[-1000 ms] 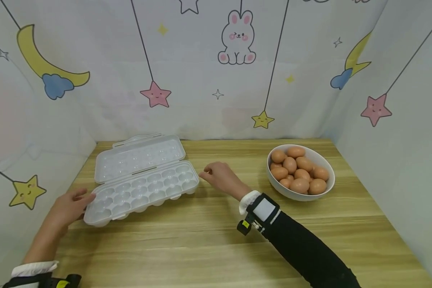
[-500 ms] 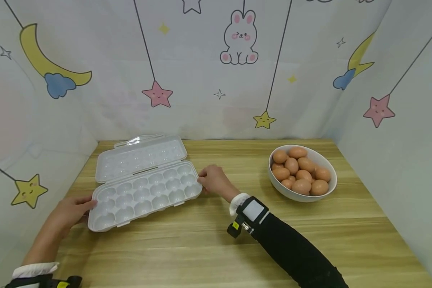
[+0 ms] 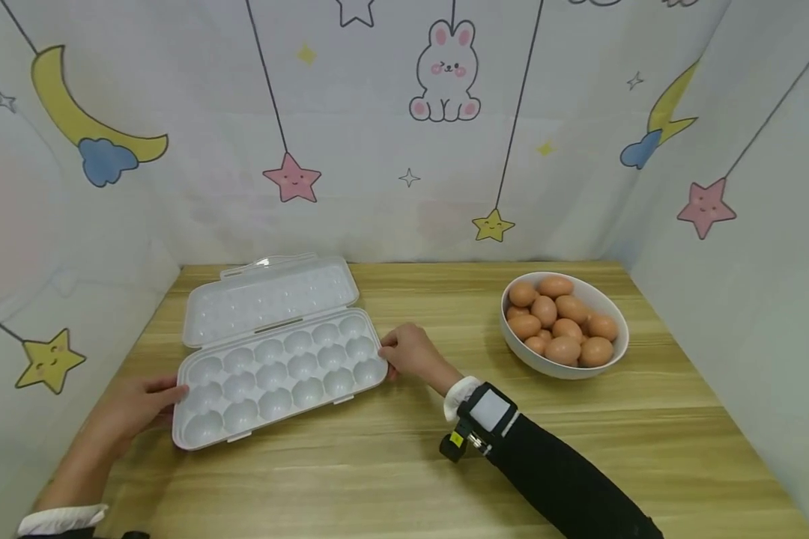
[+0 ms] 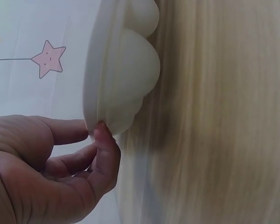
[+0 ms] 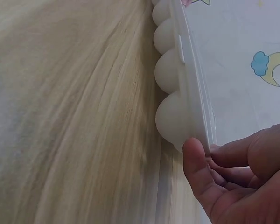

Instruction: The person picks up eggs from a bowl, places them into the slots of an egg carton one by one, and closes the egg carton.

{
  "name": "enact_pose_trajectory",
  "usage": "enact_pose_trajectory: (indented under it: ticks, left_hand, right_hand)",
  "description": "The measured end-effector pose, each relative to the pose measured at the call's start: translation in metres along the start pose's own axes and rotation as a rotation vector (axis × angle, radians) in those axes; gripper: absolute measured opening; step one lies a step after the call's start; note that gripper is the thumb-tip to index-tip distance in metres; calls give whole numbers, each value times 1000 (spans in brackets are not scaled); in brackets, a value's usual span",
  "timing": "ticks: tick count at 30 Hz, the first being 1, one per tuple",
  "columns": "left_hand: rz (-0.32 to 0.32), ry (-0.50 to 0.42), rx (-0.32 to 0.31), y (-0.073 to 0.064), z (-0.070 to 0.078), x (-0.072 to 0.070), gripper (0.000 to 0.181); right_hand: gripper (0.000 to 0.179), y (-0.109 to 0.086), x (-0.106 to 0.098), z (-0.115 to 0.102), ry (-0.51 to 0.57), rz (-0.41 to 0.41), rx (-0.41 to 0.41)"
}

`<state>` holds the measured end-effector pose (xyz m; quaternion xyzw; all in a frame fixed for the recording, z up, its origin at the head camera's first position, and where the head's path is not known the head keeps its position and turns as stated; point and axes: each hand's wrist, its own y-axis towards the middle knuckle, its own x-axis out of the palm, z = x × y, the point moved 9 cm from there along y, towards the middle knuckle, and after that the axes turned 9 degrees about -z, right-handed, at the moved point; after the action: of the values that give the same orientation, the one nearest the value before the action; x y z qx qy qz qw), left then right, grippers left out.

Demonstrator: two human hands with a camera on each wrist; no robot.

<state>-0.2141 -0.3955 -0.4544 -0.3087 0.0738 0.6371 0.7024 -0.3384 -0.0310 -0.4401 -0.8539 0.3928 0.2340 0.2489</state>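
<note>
A white plastic egg carton (image 3: 290, 368) with rounded hollows lies with its lid (image 3: 270, 299) laid back behind it; no eggs sit in the hollows. My left hand (image 3: 131, 408) pinches the carton's left end by the rim; in the left wrist view the thumb and fingers (image 4: 106, 161) close on its edge. At the opposite end my right hand (image 3: 414, 353) grips the rim, and the right wrist view has fingertips (image 5: 196, 151) under and over that corner. Rounded cup bottoms (image 5: 170, 116) show close above the wooden surface.
A white bowl (image 3: 546, 365) heaped with brown eggs (image 3: 563, 349) stands at the right on the wooden table (image 3: 445, 479). A patterned fabric backdrop (image 3: 377, 150) rises behind the table and along both sides.
My right hand went from just off the carton's right end to gripping it. The carton has since come nearer to me and slightly right, its left end held by my left hand.
</note>
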Motion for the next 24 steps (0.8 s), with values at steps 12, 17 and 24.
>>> enact_pose_trajectory:
  ticks: [12, 17, 24]
  left_hand:
    - [-76, -18, 14, -1, 13, 28, 61]
    - [-110, -47, 13, -2, 21, 43, 64]
    - [-176, -109, 54, -4, 34, 64, 60]
  right_hand:
    - [16, -35, -7, 19, 47, -34, -24]
    - [18, -54, -12, 31, 101, -42, -33]
    - [15, -79, -19, 49, 197, -31, -39]
